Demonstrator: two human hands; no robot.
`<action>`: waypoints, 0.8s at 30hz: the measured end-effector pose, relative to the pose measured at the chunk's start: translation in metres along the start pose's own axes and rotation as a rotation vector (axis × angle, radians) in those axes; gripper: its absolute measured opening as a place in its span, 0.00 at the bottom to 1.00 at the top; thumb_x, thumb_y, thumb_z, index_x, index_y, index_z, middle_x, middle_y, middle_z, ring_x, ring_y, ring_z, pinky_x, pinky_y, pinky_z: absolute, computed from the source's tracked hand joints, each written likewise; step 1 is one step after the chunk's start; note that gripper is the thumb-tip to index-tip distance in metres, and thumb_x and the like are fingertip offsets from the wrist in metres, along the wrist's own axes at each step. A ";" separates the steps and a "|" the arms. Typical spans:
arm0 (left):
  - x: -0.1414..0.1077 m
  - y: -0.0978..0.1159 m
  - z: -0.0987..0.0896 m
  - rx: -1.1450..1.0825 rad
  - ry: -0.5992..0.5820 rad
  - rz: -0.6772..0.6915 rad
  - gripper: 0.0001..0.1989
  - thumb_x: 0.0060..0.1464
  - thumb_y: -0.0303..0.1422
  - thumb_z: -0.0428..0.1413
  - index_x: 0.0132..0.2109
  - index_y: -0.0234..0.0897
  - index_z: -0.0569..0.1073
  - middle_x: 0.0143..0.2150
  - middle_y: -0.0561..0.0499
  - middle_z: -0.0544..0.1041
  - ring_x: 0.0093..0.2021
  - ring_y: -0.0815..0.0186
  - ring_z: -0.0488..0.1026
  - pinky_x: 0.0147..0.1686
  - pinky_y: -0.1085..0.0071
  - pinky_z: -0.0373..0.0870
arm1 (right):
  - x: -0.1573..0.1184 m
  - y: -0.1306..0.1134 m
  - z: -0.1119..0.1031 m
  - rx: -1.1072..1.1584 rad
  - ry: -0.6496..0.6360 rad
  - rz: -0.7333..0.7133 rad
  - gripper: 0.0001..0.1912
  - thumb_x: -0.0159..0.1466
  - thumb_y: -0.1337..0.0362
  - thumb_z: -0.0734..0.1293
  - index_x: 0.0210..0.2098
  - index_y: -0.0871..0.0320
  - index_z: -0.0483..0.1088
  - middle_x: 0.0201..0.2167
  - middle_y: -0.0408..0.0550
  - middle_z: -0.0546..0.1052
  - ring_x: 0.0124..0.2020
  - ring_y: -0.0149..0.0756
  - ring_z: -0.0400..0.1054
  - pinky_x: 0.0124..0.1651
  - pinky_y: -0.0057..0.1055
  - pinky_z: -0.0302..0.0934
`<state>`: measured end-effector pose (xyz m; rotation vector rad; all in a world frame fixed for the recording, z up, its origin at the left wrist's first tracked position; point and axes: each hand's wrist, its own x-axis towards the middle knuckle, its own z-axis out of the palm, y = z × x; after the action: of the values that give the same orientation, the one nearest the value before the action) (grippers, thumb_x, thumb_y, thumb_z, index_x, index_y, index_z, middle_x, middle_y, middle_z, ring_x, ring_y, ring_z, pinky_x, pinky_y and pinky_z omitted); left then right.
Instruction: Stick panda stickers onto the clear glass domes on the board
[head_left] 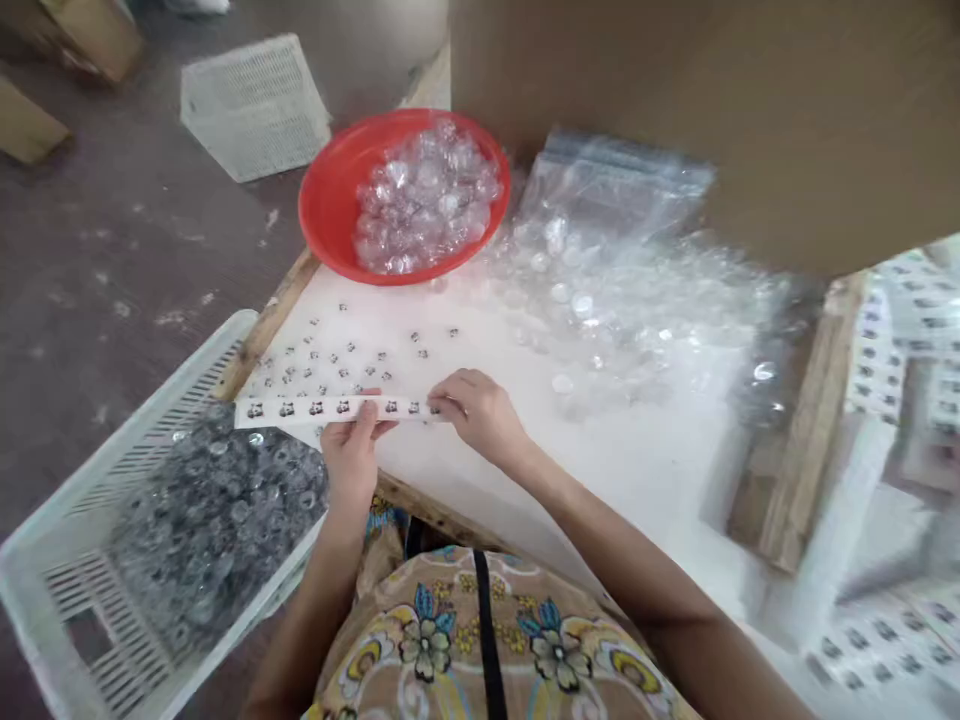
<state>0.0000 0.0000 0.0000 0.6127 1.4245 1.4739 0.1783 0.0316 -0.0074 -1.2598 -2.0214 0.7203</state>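
A white strip of stickers (285,411) printed with a row of small dark figures stretches level between my two hands, above the white tabletop. My left hand (354,450) is closed on its middle, thumb on top and fingers beneath. At the strip's right end, my right hand (480,415) pinches with thumb and forefinger over the last figure; whether a sticker is lifted there I cannot make out. Several small loose printed pieces (345,362) with the same dark figure lie scattered on the table just beyond the strip.
A red basin (322,210) of clear plastic pieces stands at the table's back left. More clear pieces (581,305) and plastic bags (615,185) spread behind my right hand. A white crate (97,590) of clear pieces is at left. Sticker sheets (892,640) lie beyond a wooden bar (814,430).
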 end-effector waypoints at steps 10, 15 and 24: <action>0.000 -0.005 0.001 -0.010 0.014 0.001 0.14 0.44 0.39 0.68 0.37 0.35 0.81 0.36 0.48 0.80 0.34 0.65 0.78 0.32 0.70 0.79 | -0.004 -0.001 0.002 0.053 0.020 0.038 0.04 0.65 0.70 0.66 0.33 0.57 0.70 0.33 0.49 0.74 0.37 0.38 0.67 0.41 0.34 0.62; 0.000 -0.002 0.003 -0.048 0.031 -0.004 0.15 0.43 0.39 0.68 0.37 0.35 0.80 0.38 0.48 0.80 0.35 0.64 0.78 0.33 0.70 0.79 | -0.002 -0.001 -0.012 0.185 0.175 0.005 0.07 0.65 0.68 0.65 0.30 0.56 0.70 0.33 0.49 0.73 0.39 0.38 0.67 0.43 0.35 0.63; 0.015 0.012 -0.018 -0.071 0.155 0.071 0.16 0.39 0.38 0.70 0.36 0.35 0.80 0.36 0.50 0.79 0.32 0.69 0.75 0.32 0.71 0.78 | -0.016 0.047 -0.036 0.343 -0.055 0.547 0.04 0.56 0.63 0.68 0.26 0.56 0.70 0.23 0.40 0.73 0.24 0.29 0.63 0.29 0.28 0.57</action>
<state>-0.0254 0.0066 0.0036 0.5189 1.4741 1.6511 0.2372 0.0393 -0.0222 -1.5999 -1.5019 1.3032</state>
